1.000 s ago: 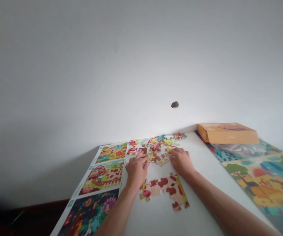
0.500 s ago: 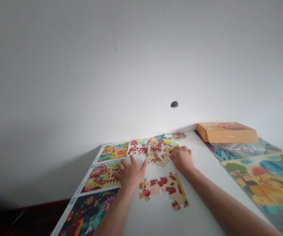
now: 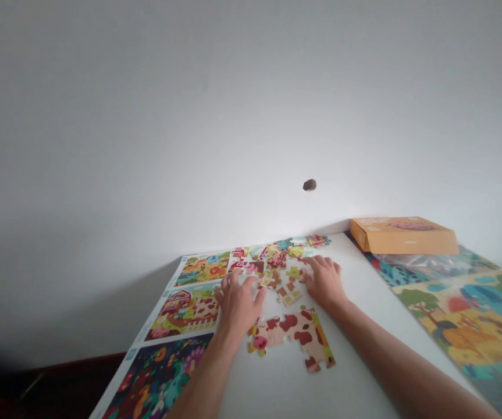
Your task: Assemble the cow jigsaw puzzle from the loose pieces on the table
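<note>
My left hand (image 3: 238, 301) rests palm down, fingers spread, between the printed picture sheet and the loose pieces, holding nothing that shows. At the right edge of the loose jigsaw pieces (image 3: 271, 278), my right hand (image 3: 326, 284) lies with its fingers apart, its fingertips touching or close to the nearest ones. A brown-and-cream piece (image 3: 289, 295) lies on the near side of the pile. Nearer to me is a joined part of the puzzle (image 3: 292, 330), showing a pink-nosed cow with brown patches. Some pieces beside the left fingers are partly hidden.
The printed sheet (image 3: 187, 311) with several pictures runs along the table's left side. An orange box (image 3: 408, 235) stands at the back right on a clear plastic bag (image 3: 425, 263) and a large animal picture (image 3: 469, 326). A wall (image 3: 251, 145) with a hole (image 3: 309, 185) rises behind.
My left hand has shifted right, off the farm picture toward the pieces. My right hand has moved slightly right, and pieces between the hands have spread apart and shifted a little.
</note>
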A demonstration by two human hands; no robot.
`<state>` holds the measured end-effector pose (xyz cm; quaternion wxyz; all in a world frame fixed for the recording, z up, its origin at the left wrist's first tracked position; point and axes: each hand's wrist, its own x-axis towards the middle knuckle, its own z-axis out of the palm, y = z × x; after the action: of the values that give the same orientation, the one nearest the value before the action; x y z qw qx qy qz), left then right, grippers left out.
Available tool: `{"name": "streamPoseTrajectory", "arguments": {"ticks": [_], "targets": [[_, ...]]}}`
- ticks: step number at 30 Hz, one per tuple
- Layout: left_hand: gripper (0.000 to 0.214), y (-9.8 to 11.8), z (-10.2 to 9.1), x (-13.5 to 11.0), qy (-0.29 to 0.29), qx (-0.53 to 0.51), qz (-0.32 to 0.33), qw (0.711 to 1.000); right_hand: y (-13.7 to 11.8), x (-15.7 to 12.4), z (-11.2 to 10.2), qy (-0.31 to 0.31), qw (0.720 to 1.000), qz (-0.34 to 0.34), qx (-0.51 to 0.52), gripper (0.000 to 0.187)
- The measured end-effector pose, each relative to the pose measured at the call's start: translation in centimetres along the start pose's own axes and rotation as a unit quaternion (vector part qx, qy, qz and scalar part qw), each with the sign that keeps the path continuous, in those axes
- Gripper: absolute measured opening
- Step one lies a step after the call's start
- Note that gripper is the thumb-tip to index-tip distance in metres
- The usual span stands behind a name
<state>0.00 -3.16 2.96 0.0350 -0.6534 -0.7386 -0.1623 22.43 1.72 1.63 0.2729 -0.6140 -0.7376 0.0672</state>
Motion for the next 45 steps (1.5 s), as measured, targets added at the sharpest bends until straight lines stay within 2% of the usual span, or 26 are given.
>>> {"name": "streamPoseTrajectory", "arguments": {"ticks": [2, 4, 7, 15, 24, 30, 34, 38, 43, 45], "targets": [[0.023, 0.3, -0.3, -0.2, 0.004, -0.054, 0.094, 0.994, -0.1, -0.1, -0.2, 0.004, 1.0, 0.021, -0.017, 0.035], [0.019, 0.5, -0.5, -0.6, -0.02, -0.097, 0.179, 0.979, 0.0, 0.0, -0.2, -0.01, 0.999, 0.03, -0.022, 0.035], [0.023, 0.7, -0.4, -1.1, -0.061, -0.125, 0.234, 0.962, 0.4, 0.1, -0.1, -0.025, 0.999, 0.035, -0.016, 0.033], [0.036, 0.6, -0.6, -1.1, -0.118, -0.138, 0.243, 0.953, 0.4, 0.2, 0.0, -0.029, 0.999, 0.023, -0.01, 0.037], [0.037, 0.8, -0.4, -1.2, -0.125, -0.118, 0.226, 0.959, 0.6, 0.5, 0.0, -0.016, 0.999, 0.039, -0.019, 0.032], [0.037, 0.8, -0.4, -1.2, -0.124, -0.114, 0.224, 0.96, 1.1, 0.8, 0.5, 0.005, 0.995, 0.088, 0.043, 0.037], [0.039, 0.8, -0.2, -1.3, -0.111, -0.111, 0.218, 0.963, 0.7, 0.5, 0.4, -0.002, 0.995, 0.061, 0.08, 0.033], [0.034, 0.8, 0.0, -1.2, -0.086, -0.115, 0.21, 0.967, 0.2, 0.0, 0.1, -0.013, 0.999, 0.002, 0.03, 0.031], [0.024, 0.5, 0.3, -0.5, 0.011, -0.102, 0.151, 0.983, 0.7, 0.2, 0.0, -0.019, 0.999, 0.029, -0.017, 0.037], [0.025, 0.3, 0.4, -0.2, 0.03, -0.102, 0.117, 0.987, 0.9, 0.4, 0.1, -0.028, 0.999, 0.032, -0.019, 0.035]]}}
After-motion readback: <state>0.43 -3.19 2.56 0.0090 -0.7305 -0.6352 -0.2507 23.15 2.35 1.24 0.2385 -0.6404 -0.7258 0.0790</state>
